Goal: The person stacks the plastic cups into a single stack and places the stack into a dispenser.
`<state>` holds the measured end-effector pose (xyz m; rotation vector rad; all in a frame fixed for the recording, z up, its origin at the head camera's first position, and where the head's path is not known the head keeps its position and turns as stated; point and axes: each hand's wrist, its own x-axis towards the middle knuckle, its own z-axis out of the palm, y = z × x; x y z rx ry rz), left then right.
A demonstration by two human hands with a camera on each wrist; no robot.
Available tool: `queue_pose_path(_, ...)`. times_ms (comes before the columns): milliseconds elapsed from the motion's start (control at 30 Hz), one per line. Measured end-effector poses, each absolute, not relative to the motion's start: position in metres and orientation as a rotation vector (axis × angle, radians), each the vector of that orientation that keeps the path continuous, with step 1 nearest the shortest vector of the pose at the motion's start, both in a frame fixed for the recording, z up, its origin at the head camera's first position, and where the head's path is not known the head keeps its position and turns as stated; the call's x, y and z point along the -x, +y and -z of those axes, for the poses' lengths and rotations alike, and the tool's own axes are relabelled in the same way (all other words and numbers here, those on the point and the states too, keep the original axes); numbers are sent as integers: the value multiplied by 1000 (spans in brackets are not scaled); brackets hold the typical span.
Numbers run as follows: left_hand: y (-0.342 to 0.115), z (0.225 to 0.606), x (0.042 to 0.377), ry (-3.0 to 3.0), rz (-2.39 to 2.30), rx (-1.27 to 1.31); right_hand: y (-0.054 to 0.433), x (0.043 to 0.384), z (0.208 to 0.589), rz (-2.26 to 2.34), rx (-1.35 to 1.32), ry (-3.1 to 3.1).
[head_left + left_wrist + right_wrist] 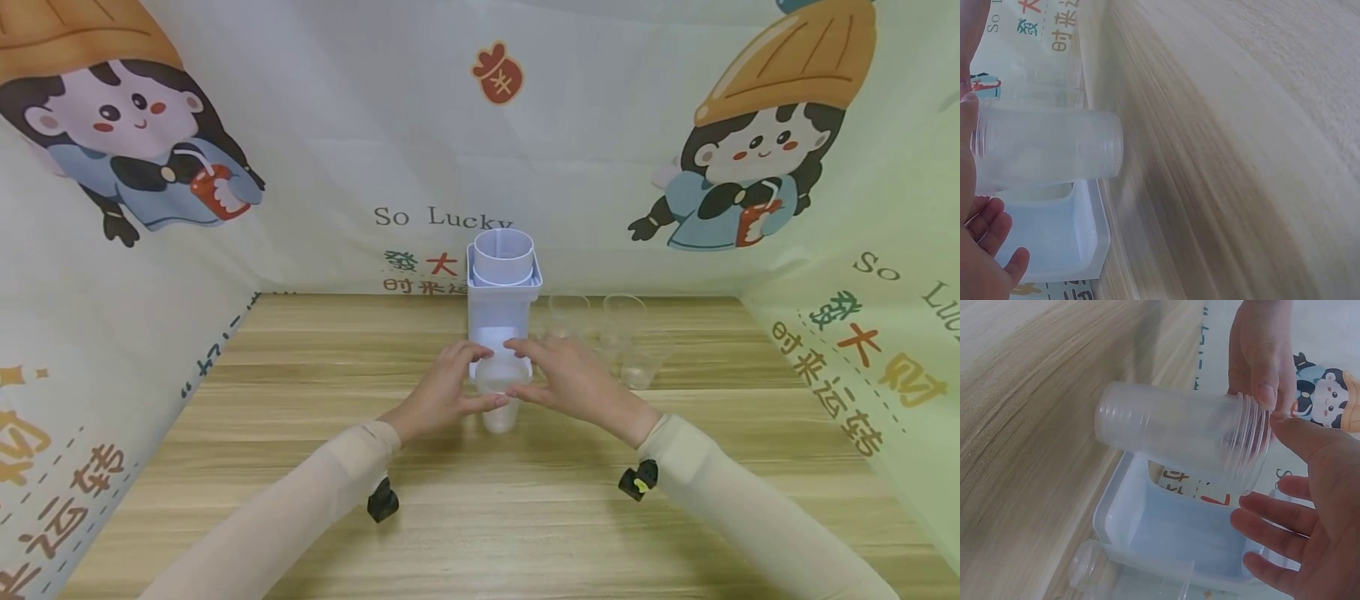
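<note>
A stack of nested clear plastic cups [501,412] is upright between my two hands, rims at the top. My left hand [450,387] holds the rim from the left, thumb on the near side. From the right, my right hand [573,379] curves round the same rim; its thumb [1300,434] touches the edge in the right wrist view. Whether the stack's base [1113,144] touches the table, I cannot tell. Just behind stands a white plastic holder [498,304] with a round tube [504,257] on top and an opening low in front.
Several separate clear cups [637,367] stand on the wooden table [510,517] to the right of the holder. A printed cloth [585,192] encloses the back and both sides. Each wrist carries a small black camera [383,500].
</note>
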<state>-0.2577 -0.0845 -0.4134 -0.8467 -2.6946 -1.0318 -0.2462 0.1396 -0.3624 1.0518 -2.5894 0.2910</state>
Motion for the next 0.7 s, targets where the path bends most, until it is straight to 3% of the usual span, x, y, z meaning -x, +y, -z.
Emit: queue_pose_path(700,-82,411,258,-2762,1066,780,197,278,356,-528,-757,-2750)
